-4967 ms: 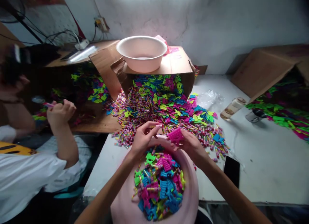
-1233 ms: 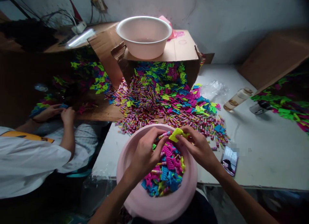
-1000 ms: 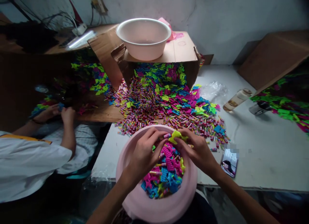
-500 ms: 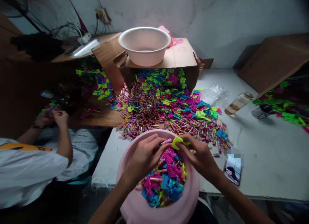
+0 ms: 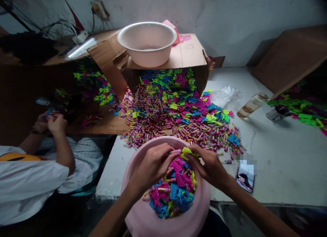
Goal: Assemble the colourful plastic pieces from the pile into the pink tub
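Observation:
Over a pink basin (image 5: 201,209), my left hand (image 5: 153,163) pinches a small printed tube (image 5: 175,151) between thumb and fingers. My right hand (image 5: 211,163) has its fingertips closed on a yellow-green plastic piece (image 5: 186,152). Tube and piece meet end to end between the hands; whether they are joined I cannot tell. Below them in the basin lies a heap of pink, blue and yellow plastic pieces (image 5: 180,192), some with printed tubes attached or mixed in. Behind the rim spreads a big pile of loose printed tubes (image 5: 145,128).
A cardboard box (image 5: 189,56) spilling plastic pieces carries a white bowl (image 5: 148,54). To the right are a phone (image 5: 245,177), a bottle (image 5: 252,105), a metal cup (image 5: 277,113) and another box (image 5: 288,59). At left, a co-worker's hands (image 5: 52,122) hold a small blue piece.
The view has shifted slightly. Both my hands keep their grips, and the tube and yellow-green piece appear slightly closer together. The co-worker's hands have moved a little.

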The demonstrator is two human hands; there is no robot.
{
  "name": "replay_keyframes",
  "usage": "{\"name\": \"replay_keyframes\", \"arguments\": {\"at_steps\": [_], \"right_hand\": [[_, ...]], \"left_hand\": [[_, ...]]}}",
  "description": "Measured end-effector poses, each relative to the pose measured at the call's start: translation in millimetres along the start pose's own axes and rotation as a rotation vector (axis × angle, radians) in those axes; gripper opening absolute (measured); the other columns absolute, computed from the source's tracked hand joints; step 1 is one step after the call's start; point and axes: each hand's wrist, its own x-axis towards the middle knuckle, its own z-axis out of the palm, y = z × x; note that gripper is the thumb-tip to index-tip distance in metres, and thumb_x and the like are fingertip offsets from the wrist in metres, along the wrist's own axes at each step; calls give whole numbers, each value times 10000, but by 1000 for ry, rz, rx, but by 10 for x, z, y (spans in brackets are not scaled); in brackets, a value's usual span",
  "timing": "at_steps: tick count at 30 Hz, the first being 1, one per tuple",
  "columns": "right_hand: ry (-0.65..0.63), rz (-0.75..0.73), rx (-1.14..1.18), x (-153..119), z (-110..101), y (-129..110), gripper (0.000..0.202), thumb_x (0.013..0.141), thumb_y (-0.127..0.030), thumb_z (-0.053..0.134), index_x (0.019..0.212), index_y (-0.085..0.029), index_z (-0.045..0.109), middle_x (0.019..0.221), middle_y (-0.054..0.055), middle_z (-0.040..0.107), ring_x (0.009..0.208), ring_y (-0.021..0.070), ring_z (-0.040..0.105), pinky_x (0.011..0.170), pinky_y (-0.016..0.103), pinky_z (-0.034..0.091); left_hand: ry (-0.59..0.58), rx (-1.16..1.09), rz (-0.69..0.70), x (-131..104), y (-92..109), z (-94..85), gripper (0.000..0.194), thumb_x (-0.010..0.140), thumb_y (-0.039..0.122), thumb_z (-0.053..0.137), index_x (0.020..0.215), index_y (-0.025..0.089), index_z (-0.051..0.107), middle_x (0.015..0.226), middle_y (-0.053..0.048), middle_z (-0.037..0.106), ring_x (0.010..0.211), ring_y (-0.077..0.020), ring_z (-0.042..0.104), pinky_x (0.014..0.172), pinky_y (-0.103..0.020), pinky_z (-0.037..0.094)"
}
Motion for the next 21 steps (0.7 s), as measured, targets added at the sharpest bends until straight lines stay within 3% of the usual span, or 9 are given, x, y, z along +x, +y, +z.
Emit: {"name": "replay_keyframes", "arguments": {"at_steps": [2,4,8,10,14,18,21], "right_hand": [[-4,-4,9,-13,24,23,76,1001,-173,545,1044,-216,592,875,17,701,739,137,689,702,207,488],[26,27,17,-22,80,37,69,995,-178,559,1038,-216,597,860,14,699,713,133,684,686,204,490],[126,44,-1,-31,187,51,131,990,-153,555,1101,-215,590,910,31,717,770,145,705,739,217,513],[121,-3,2,-40,198,59,146,991,-158,556,1121,-217,586,928,36,728,791,152,710,752,224,520],[51,-21,68,-81,163,60,104,1000,-201,555,1089,-218,605,916,29,739,754,144,705,718,220,519],[-38,108,178,-131,186,55,59,1002,-228,561,1019,-211,615,795,-8,721,639,116,663,632,199,486],[-70,220,216,-174,286,100,102,1003,-283,565,972,-202,619,776,-5,702,648,124,647,628,210,475]], "left_hand": [[-84,-11,7,20,-10,-12,248,1022,278,538,815,170,619,727,17,599,670,-115,549,666,-245,402],[-90,28,24,2,-9,33,250,1030,269,516,820,168,609,739,8,600,672,-124,554,662,-252,408],[108,255,36,-117,29,215,210,1041,239,457,910,155,598,839,-53,605,785,-188,588,711,-306,430],[114,247,33,-157,34,242,195,1041,233,455,910,166,583,843,-49,601,795,-187,587,726,-307,433],[-36,61,14,-121,-40,91,222,1040,260,475,852,179,561,792,-12,580,727,-146,550,683,-272,407],[-239,-90,-5,-97,-155,1,315,1038,321,484,772,167,557,698,16,546,646,-120,505,640,-255,377],[-235,-71,-40,-156,-236,58,327,1036,327,476,778,157,581,721,-5,581,674,-133,520,653,-262,374]]}}
